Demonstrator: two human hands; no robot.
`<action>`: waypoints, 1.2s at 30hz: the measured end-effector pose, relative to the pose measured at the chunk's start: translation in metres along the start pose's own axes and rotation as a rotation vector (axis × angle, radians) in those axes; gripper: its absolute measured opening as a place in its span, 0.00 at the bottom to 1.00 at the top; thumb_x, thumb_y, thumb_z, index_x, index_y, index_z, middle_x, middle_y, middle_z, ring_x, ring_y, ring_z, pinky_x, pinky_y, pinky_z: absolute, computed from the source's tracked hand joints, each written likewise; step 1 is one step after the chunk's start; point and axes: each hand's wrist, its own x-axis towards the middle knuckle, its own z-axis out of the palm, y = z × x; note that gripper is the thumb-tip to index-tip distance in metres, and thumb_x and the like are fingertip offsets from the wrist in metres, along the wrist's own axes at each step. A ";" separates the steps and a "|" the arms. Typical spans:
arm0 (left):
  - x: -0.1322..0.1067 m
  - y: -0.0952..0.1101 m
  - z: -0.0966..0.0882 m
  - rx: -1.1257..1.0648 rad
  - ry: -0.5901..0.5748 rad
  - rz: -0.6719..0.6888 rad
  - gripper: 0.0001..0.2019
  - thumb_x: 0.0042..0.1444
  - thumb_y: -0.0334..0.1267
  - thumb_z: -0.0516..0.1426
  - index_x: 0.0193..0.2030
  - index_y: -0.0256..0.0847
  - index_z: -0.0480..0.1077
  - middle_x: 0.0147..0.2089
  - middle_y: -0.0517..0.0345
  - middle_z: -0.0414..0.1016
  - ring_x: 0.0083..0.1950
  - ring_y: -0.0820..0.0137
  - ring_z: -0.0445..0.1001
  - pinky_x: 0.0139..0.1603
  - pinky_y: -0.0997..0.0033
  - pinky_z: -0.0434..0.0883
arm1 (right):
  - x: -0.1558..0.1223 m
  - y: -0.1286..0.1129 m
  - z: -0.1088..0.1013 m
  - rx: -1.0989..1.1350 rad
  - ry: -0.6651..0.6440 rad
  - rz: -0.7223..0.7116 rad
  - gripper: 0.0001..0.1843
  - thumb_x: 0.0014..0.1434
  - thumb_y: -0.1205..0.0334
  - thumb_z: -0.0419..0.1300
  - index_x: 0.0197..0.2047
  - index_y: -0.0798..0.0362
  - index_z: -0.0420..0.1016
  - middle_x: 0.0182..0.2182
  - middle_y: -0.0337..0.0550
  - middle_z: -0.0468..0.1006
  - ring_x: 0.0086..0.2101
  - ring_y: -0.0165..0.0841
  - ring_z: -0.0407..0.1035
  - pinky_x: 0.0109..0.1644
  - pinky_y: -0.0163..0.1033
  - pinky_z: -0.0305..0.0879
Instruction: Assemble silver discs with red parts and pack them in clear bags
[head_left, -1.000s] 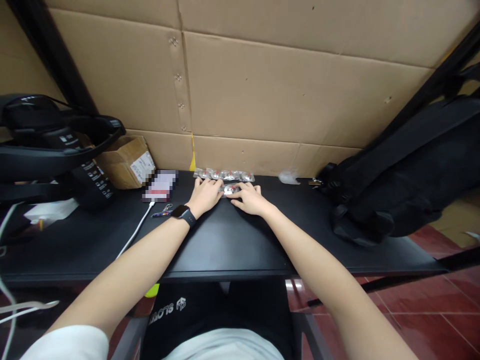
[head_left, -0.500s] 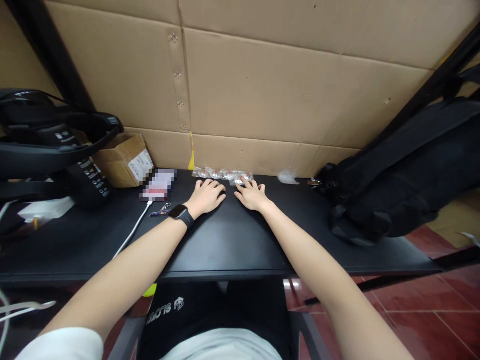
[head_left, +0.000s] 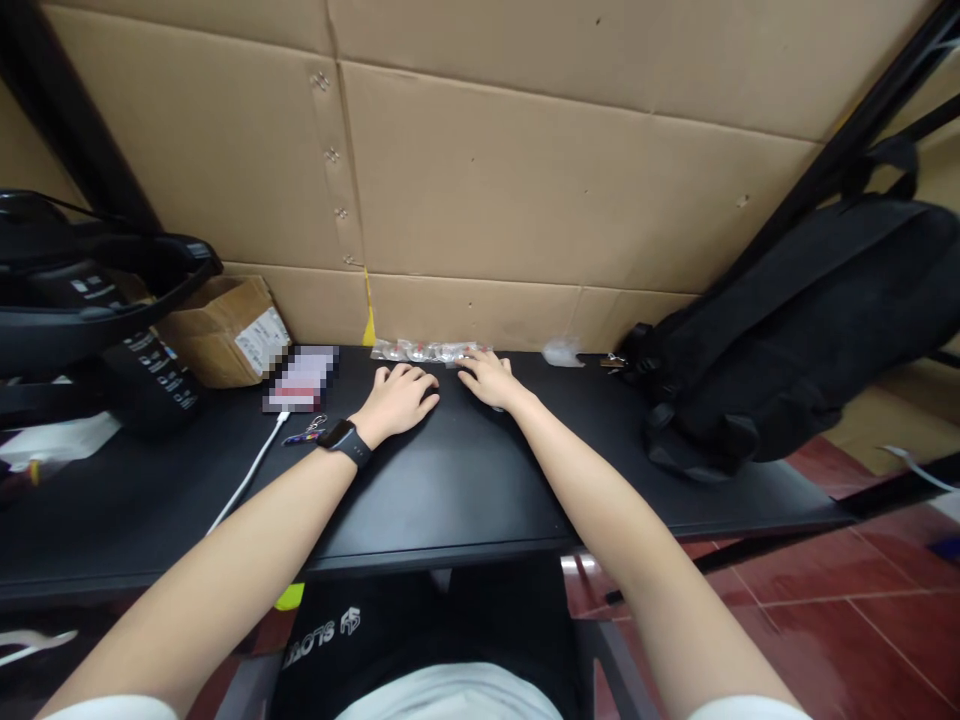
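Note:
A row of small clear plastic packets with red marks lies along the back of the black table, against the cardboard. My left hand rests on the tabletop just in front of the row, fingers loosely spread and nothing in them. At the right end of the row, my right hand lies palm down, fingers stretched out over the last packet and touching it. Most of that packet is hidden. A small pale edge shows beneath the right palm, too little to name. On my left wrist is a black smartwatch.
Leftward lie a blurred-out phone on a white cable, a keyring, an opened cardboard box and a black headset. Crumpled clear plastic and a black backpack are at right. Cardboard walls the back.
My right hand has slid over the end packet, which showed beyond its fingertips before. The left hand keeps its place on the table. The whole view has shifted slightly.

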 end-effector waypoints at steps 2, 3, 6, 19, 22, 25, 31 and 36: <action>-0.001 -0.001 -0.002 -0.016 -0.011 -0.014 0.16 0.69 0.47 0.51 0.54 0.47 0.76 0.59 0.48 0.78 0.64 0.50 0.66 0.60 0.44 0.59 | -0.006 0.016 -0.008 0.050 0.053 -0.001 0.22 0.74 0.54 0.48 0.63 0.43 0.76 0.67 0.48 0.69 0.65 0.47 0.61 0.64 0.57 0.59; -0.002 -0.002 -0.003 -0.026 -0.019 -0.020 0.16 0.69 0.47 0.51 0.54 0.47 0.76 0.59 0.48 0.78 0.64 0.50 0.66 0.60 0.44 0.59 | -0.009 0.026 -0.012 0.053 0.073 0.045 0.21 0.73 0.55 0.49 0.60 0.44 0.78 0.66 0.48 0.71 0.63 0.47 0.62 0.64 0.58 0.59; -0.005 -0.004 -0.008 -0.048 -0.034 -0.042 0.17 0.69 0.48 0.50 0.54 0.48 0.76 0.60 0.49 0.77 0.65 0.49 0.65 0.60 0.43 0.59 | -0.024 0.064 -0.027 0.013 0.059 0.263 0.20 0.70 0.55 0.52 0.56 0.46 0.82 0.66 0.50 0.70 0.63 0.51 0.61 0.64 0.62 0.59; -0.006 -0.010 -0.019 -0.071 -0.023 -0.078 0.17 0.68 0.49 0.50 0.53 0.50 0.76 0.60 0.51 0.78 0.65 0.50 0.66 0.61 0.45 0.58 | -0.053 0.129 -0.044 -0.049 0.046 0.679 0.23 0.69 0.59 0.51 0.61 0.52 0.78 0.60 0.59 0.77 0.62 0.53 0.66 0.65 0.65 0.58; -0.005 -0.017 -0.025 -0.038 0.024 -0.120 0.17 0.67 0.48 0.50 0.52 0.49 0.77 0.60 0.49 0.78 0.64 0.49 0.66 0.60 0.44 0.58 | -0.053 0.124 -0.051 -0.042 0.109 0.651 0.24 0.69 0.58 0.51 0.64 0.51 0.75 0.64 0.56 0.74 0.64 0.53 0.63 0.66 0.65 0.56; -0.007 -0.026 -0.034 0.035 0.106 -0.219 0.16 0.66 0.44 0.51 0.50 0.46 0.78 0.57 0.46 0.80 0.60 0.48 0.69 0.57 0.44 0.59 | -0.048 0.106 -0.055 -0.036 0.189 0.528 0.23 0.69 0.58 0.52 0.63 0.53 0.76 0.64 0.55 0.74 0.64 0.54 0.63 0.66 0.65 0.57; -0.012 -0.043 -0.046 0.098 0.125 -0.388 0.14 0.63 0.40 0.53 0.44 0.44 0.81 0.49 0.44 0.83 0.55 0.47 0.72 0.54 0.46 0.61 | -0.037 0.025 -0.040 0.104 0.060 -0.011 0.20 0.68 0.62 0.56 0.59 0.52 0.80 0.62 0.50 0.77 0.61 0.45 0.69 0.67 0.49 0.61; -0.009 -0.054 -0.043 0.023 -0.045 -0.318 0.10 0.59 0.41 0.58 0.39 0.49 0.83 0.47 0.50 0.84 0.54 0.48 0.75 0.58 0.45 0.59 | -0.043 -0.022 -0.034 0.484 -0.142 -0.236 0.20 0.66 0.60 0.61 0.60 0.48 0.80 0.51 0.44 0.85 0.45 0.37 0.78 0.56 0.43 0.71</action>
